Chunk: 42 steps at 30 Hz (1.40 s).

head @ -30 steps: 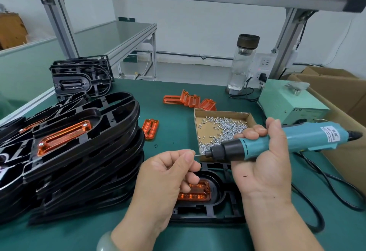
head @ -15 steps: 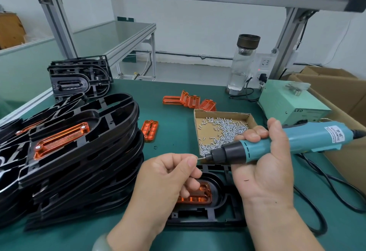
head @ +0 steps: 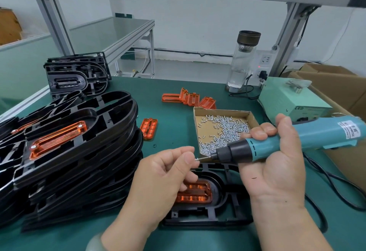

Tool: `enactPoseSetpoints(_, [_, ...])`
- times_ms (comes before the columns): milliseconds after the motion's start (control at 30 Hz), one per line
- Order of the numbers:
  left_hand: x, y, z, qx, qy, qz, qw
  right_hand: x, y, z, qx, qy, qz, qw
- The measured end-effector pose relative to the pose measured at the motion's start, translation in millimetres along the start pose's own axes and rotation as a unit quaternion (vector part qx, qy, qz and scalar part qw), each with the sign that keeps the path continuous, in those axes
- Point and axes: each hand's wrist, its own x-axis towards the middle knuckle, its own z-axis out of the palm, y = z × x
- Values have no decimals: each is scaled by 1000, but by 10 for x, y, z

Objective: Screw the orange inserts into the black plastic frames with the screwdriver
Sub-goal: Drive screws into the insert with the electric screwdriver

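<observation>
A black plastic frame lies flat on the green table near me, with an orange insert seated in its oval recess. My right hand grips a teal electric screwdriver, held level above the frame with its bit pointing left. My left hand pinches a small silver screw against the bit's tip. The left hand hides the insert's left end.
A tall stack of black frames with a screwed orange insert on top fills the left. A cardboard tray of screws sits behind the hands. Loose orange inserts lie further back. A green power box, a glass bottle and cables stand right.
The screwdriver has tilted so that its bit points a little lower. My left hand stays at the tip, fingers shifted slightly on the screw.
</observation>
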Motion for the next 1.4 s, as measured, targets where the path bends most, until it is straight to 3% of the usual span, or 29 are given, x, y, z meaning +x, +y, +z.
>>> enactPoseSetpoints(100, [15,-49,-47,170,37,47,984,69,-62,-35,-52,7,-19,998])
enactPoseSetpoints(200, [-21,-102,-59,384,-2,111,917,94,-102,-59,-111,2,-50,993])
enactPoseSetpoints(300, [-59,-159,-36,471,-48,139,870,73,-105,-63,-153,-22,-73,985])
enactPoseSetpoints(600, [-41,-208,-25,506,-74,111,852,21,-50,-66,-218,-97,-78,968])
enactPoseSetpoints(1267, [-51,-217,-2,480,-61,110,868,-64,10,-14,-292,-156,-97,939])
enactPoseSetpoints(1400, [-65,-199,5,501,-59,104,857,-71,47,-15,-320,-195,-103,921])
